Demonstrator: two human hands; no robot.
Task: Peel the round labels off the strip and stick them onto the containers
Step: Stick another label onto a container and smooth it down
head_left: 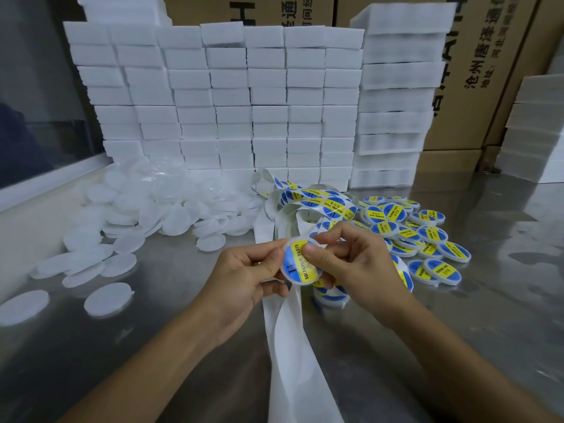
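Observation:
A round translucent container (297,264) with a blue and yellow "SOLDERING PASTE" label on its face is held up over the metal table. My left hand (247,279) grips its left rim, thumb on top. My right hand (348,264) holds its right side and its thumb presses on the label. The label strip (314,199) curls behind the hands, still bearing several blue-yellow labels. Its bare white backing (290,346) trails toward me under the hands. Unlabelled white containers (158,209) lie heaped at the left. Labelled containers (427,236) pile up at the right.
A wall of stacked white foam blocks (232,96) stands at the back of the steel table (488,315). Cardboard boxes (476,71) rise behind it at the right. More foam stacks (531,132) stand at the far right. A window frame (45,178) borders the left.

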